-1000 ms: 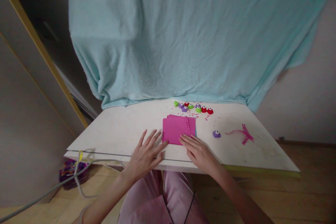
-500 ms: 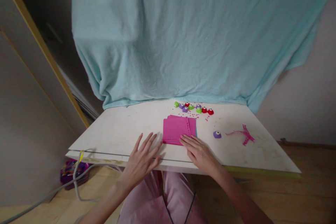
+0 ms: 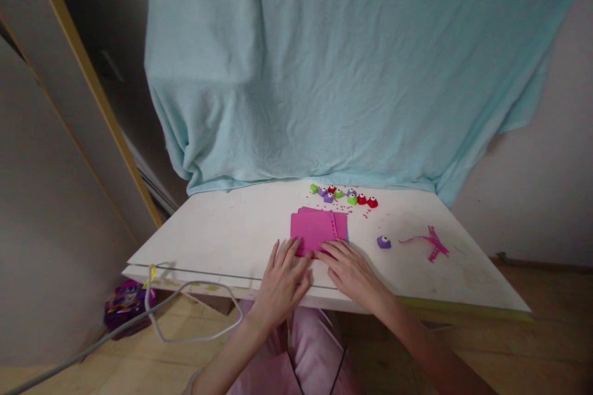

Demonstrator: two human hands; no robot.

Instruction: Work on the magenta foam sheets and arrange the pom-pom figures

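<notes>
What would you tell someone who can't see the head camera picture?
Two bare hands, the left hand and right hand, rest their fingers on the near edge of a pink paper stack on a white table. Small colourful paper punches sit behind, a purple punch and pink paper scraps to the right, below a light blue blanket.

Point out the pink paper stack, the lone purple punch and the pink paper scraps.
pink paper stack (image 3: 317,228), head view, centre of top sheet
lone purple punch (image 3: 383,242), head view, its body
pink paper scraps (image 3: 433,242), head view, where strips cross

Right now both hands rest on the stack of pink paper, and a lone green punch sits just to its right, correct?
Not quite. In the head view the lone punch is purple. Both the left hand and right hand do rest on the pink paper.
</notes>
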